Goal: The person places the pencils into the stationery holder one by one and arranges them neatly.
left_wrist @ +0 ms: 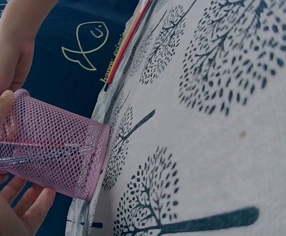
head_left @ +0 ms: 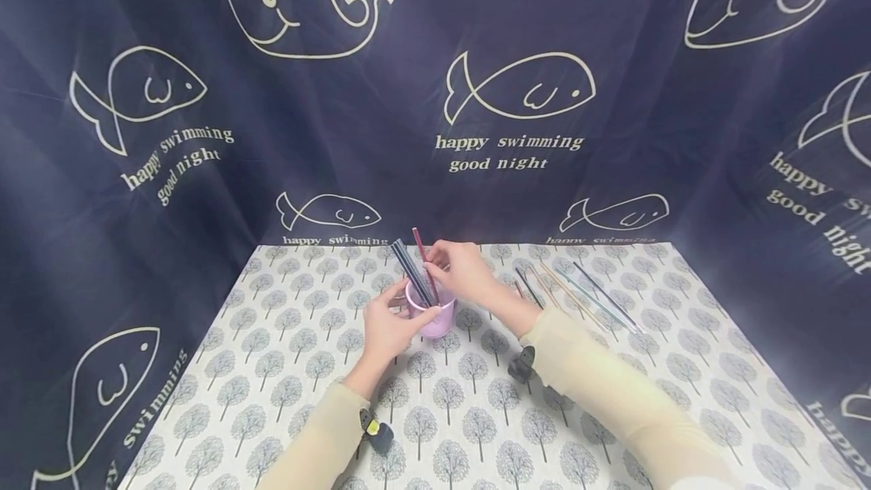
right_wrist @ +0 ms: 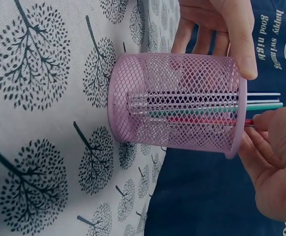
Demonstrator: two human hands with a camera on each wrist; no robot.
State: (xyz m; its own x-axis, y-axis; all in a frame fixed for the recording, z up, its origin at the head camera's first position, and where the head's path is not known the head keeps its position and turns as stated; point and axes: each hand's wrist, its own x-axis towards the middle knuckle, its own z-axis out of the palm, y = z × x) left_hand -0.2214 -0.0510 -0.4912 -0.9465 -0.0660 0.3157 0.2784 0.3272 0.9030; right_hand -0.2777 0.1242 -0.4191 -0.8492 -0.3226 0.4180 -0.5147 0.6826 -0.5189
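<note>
A pink mesh pen cup stands upright on the table. My left hand holds it by the rim, with the thumb on the near side and fingers spread round the far side. My right hand pinches a red pencil, whose lower end is inside the cup. Several dark pencils lean to the left in the same cup. Through the mesh in the right wrist view, a teal pencil shows beside the red one, and the right fingertips are right at the rim.
Several loose pencils, dark, tan and teal among them, lie on the table to the right of the cup. A tree-print cloth covers the table. Dark blue curtains with fish drawings hang behind and along the sides.
</note>
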